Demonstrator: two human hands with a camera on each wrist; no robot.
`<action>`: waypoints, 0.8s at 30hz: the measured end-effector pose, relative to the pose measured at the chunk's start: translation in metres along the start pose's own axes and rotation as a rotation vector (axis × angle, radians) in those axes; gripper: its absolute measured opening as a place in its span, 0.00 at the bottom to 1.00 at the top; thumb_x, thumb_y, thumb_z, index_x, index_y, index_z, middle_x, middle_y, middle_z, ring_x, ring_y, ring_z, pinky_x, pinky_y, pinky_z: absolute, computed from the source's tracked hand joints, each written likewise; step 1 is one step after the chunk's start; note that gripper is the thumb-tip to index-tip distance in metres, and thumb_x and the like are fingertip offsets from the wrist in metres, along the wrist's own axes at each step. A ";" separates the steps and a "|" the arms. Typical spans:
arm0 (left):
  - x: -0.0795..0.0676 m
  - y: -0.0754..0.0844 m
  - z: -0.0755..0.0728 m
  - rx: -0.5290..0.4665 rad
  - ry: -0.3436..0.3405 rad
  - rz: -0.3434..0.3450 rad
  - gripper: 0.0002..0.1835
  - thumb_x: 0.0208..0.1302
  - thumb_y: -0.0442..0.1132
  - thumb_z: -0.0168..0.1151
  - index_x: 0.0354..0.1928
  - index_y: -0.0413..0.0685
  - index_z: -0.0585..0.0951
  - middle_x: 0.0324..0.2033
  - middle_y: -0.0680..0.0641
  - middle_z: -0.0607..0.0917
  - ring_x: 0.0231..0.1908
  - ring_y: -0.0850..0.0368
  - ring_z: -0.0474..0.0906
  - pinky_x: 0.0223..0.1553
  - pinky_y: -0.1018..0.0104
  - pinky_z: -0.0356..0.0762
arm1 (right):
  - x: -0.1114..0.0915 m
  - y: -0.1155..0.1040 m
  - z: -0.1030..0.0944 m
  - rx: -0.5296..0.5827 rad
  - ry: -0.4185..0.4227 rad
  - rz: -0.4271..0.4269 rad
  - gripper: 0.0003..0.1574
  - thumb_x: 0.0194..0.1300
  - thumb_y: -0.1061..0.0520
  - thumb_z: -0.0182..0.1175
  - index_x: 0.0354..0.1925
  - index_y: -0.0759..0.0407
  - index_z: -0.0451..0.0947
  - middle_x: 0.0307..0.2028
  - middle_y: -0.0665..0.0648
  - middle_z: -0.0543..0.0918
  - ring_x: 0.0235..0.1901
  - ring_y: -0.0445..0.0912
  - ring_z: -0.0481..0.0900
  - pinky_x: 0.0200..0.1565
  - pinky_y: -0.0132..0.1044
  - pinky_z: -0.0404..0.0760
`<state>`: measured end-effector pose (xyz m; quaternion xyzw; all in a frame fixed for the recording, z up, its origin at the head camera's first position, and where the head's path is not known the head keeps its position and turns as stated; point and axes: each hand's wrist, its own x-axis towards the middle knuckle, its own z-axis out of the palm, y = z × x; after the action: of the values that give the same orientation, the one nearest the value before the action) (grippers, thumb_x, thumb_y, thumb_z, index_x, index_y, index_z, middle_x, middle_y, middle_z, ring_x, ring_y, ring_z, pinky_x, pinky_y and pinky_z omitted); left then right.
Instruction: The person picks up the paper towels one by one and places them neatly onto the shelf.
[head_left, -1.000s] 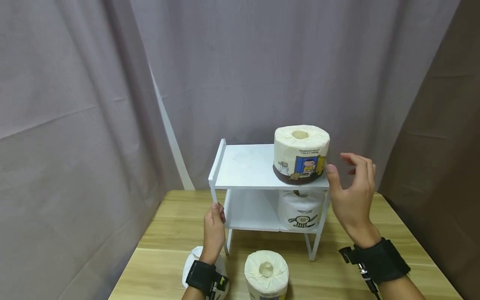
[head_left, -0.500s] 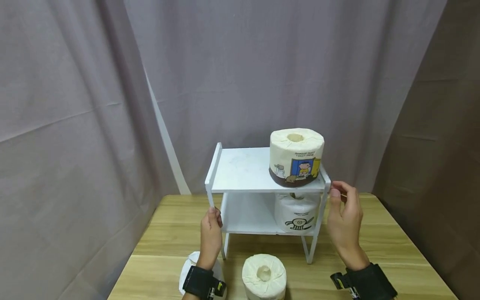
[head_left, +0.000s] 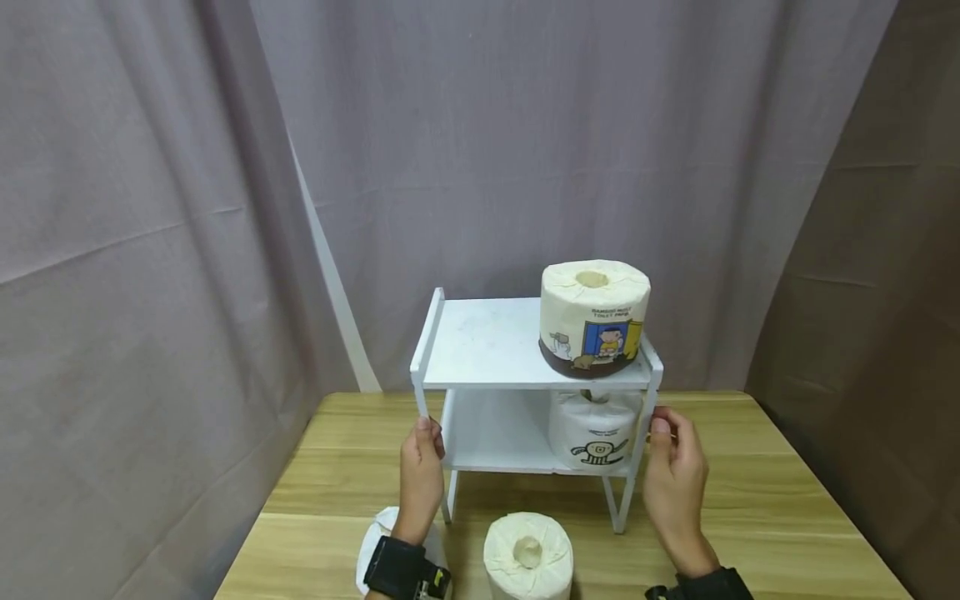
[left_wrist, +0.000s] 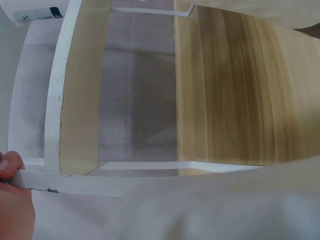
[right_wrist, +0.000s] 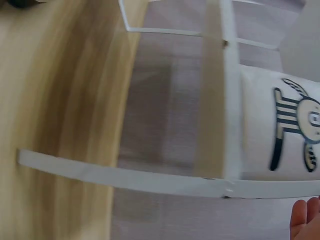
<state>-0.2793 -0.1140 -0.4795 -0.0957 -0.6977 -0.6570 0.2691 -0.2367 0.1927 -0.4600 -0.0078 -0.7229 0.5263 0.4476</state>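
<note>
A white two-tier shelf [head_left: 491,342] stands on the wooden table [head_left: 337,483]. My left hand [head_left: 422,475] grips its left front leg, the thumb in front in the left wrist view. At the right front leg, my right hand [head_left: 677,483] has loosely bent fingers, their tips close beside the leg; the right wrist view shows only the fingertips [right_wrist: 299,216] at the edge. A cream toilet roll [head_left: 592,321] with a cartoon print stands upright on the top tier's right side. Beneath it, on the lower tier, is a white toilet roll [head_left: 592,429] with a striped cartoon figure.
In front of the shelf stands another cream toilet roll [head_left: 527,554]. A white toilet roll [head_left: 372,542] is partly hidden behind my left wrist. Grey curtains [head_left: 480,167] hang behind and left of the table, with a brown cloth [head_left: 847,333] on the right.
My right hand has come down from beside the top roll to the right front leg. My left hand keeps its hold on the left leg. The rolls stay on the shelf.
</note>
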 end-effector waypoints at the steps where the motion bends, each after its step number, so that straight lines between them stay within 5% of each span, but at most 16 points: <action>1: 0.001 -0.001 0.000 0.001 0.002 0.000 0.25 0.89 0.38 0.35 0.27 0.35 0.68 0.21 0.53 0.65 0.23 0.63 0.62 0.28 0.71 0.60 | -0.003 0.003 0.001 -0.003 0.002 0.000 0.17 0.83 0.62 0.51 0.57 0.73 0.79 0.47 0.42 0.80 0.44 0.32 0.78 0.45 0.20 0.71; 10: -0.001 -0.004 0.000 0.019 0.004 0.003 0.26 0.89 0.41 0.33 0.26 0.40 0.66 0.20 0.55 0.64 0.22 0.63 0.60 0.27 0.71 0.59 | -0.019 0.023 0.007 0.046 0.005 -0.068 0.12 0.78 0.70 0.54 0.53 0.75 0.81 0.42 0.45 0.82 0.40 0.32 0.78 0.41 0.20 0.71; 16: -0.007 -0.006 0.000 0.008 0.001 -0.001 0.25 0.89 0.39 0.34 0.27 0.37 0.67 0.21 0.54 0.64 0.22 0.64 0.61 0.27 0.70 0.60 | -0.029 0.041 0.003 0.167 -0.056 -0.034 0.08 0.75 0.75 0.55 0.49 0.78 0.80 0.38 0.42 0.85 0.35 0.32 0.81 0.37 0.20 0.76; 24: 0.000 -0.003 -0.001 0.044 0.005 0.011 0.26 0.89 0.40 0.34 0.28 0.36 0.69 0.21 0.53 0.65 0.23 0.63 0.62 0.27 0.70 0.60 | -0.037 0.051 0.011 0.305 -0.051 -0.015 0.09 0.76 0.75 0.53 0.49 0.84 0.76 0.39 0.47 0.87 0.39 0.35 0.85 0.44 0.22 0.81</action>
<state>-0.2806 -0.1157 -0.4815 -0.0918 -0.7106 -0.6404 0.2765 -0.2455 0.1895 -0.5235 0.0793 -0.6459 0.6265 0.4290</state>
